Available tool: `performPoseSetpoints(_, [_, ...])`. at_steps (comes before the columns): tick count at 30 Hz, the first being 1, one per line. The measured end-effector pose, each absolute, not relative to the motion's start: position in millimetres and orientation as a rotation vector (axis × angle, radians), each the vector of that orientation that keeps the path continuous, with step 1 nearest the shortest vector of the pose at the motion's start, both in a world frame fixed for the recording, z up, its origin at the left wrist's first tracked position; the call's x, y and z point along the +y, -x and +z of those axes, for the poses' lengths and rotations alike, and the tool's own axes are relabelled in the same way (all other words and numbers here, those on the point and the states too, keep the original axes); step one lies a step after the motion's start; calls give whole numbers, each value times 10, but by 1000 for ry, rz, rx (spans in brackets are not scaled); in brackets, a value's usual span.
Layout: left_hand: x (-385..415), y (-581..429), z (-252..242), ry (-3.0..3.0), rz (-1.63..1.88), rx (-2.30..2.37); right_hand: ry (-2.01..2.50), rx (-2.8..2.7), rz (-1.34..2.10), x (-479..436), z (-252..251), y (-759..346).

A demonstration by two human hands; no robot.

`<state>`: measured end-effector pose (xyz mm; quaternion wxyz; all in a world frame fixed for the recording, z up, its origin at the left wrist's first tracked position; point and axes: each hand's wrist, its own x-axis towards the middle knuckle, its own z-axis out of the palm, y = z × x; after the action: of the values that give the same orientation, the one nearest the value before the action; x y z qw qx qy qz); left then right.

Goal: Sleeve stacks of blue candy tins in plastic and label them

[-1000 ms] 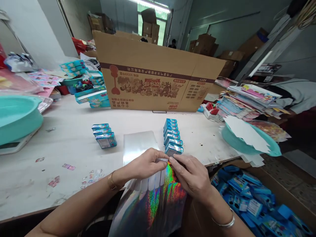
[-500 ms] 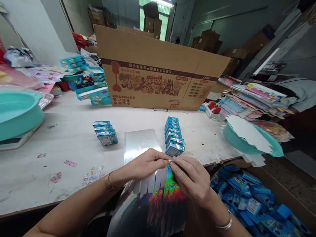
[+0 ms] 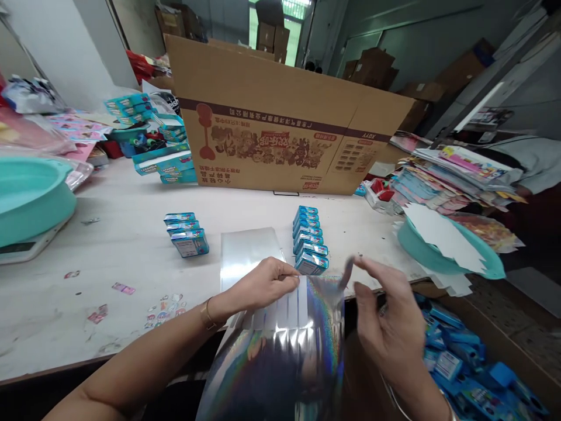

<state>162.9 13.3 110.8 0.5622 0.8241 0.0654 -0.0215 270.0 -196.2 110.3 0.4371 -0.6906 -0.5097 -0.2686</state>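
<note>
A shiny holographic sheet (image 3: 272, 362) with pale strips along its upper part hangs over the table's front edge. My left hand (image 3: 267, 283) pinches its top edge between thumb and fingers. Off the sheet's upper right corner, my right hand (image 3: 390, 318) holds a narrow strip (image 3: 347, 273) at the index fingertip; the strip is smeared by motion, and its lower end reaches the sheet. The right thumb sits apart below that fingertip. Behind my left hand, a silvery flat sheet (image 3: 248, 251) lies on the table. Just beyond stands a row of small blue boxes (image 3: 312, 262).
Several blue boxes (image 3: 190, 242) stand at left centre. A large cardboard carton (image 3: 272, 105) blocks the back. Turquoise basins stand at left (image 3: 35, 199) and right (image 3: 421, 248), the right one with white paper. Below right, a carton holds many blue packages (image 3: 486, 374).
My right hand has moved away to the right from beside my left hand, with a narrow strip at its fingertip. My left hand stays pinched on the sheet's top edge.
</note>
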Motion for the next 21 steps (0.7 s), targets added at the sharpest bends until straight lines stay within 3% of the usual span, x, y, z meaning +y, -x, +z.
performPoseSetpoints(4, [63, -1646, 1185, -1910, -66, 106, 1818, -1512, -516, -1757, 1036, -2727])
performPoseSetpoints(11, [23, -1684, 1223, -1821, -53, 126, 1812, -1622, -849, -1763, 817, -2662])
performPoseSetpoints(21, [-7, -1665, 1191, -1861, 22, 116, 1800, -1684, -907, -1884, 737, -2671])
